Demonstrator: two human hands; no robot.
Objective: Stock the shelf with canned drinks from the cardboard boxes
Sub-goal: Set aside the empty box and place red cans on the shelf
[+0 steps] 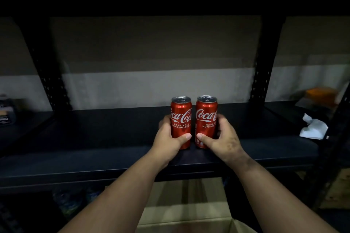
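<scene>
Two red Coca-Cola cans stand upright side by side near the front of a black shelf board (113, 138). My left hand (168, 141) grips the left can (181, 117), thumb across its front. My right hand (224, 139) grips the right can (206, 117) the same way. A narrow gap separates the two cans. Below the shelf, an open cardboard box (189, 212) shows between my forearms; its contents are hidden.
Black perforated uprights (262, 73) frame the bay, with another shelf board overhead. A crumpled white paper (313, 127) lies at the right end of the shelf. Orange items (320, 94) sit in the far right bay, dim objects (6, 109) at far left.
</scene>
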